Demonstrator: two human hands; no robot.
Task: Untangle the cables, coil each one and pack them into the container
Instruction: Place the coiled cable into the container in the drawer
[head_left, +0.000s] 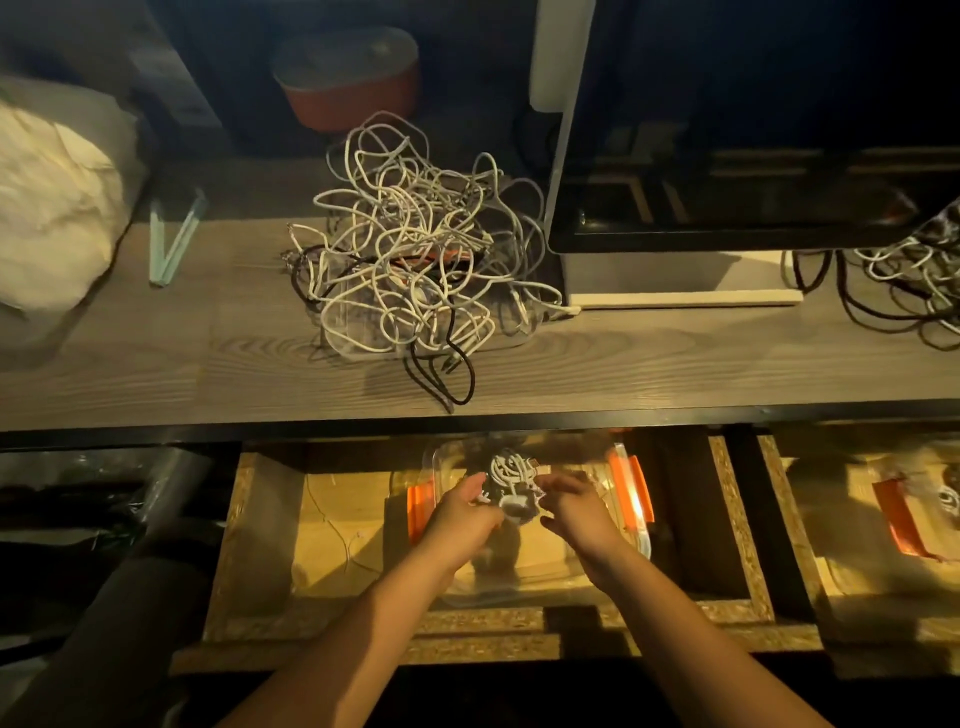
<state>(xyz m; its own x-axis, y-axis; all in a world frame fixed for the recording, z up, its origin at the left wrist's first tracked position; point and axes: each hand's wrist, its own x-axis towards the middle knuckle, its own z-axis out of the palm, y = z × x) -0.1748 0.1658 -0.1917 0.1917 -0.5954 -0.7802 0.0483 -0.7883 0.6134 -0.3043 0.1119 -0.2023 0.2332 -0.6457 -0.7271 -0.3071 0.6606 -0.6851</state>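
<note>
The left hand (467, 512) is clamping its grip on the coiled white cable (511, 470) inside the clear, orange-clipped plastic container (629, 488). The right hand (576, 506) is steadying it, grip apart. Pressing the loops flat before releasing is looking wise.

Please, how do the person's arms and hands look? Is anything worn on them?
The left hand and right hand are bare, without gloves. The forearms show no sleeves. No watch, ring or bracelet is visible in this dim light.
</note>
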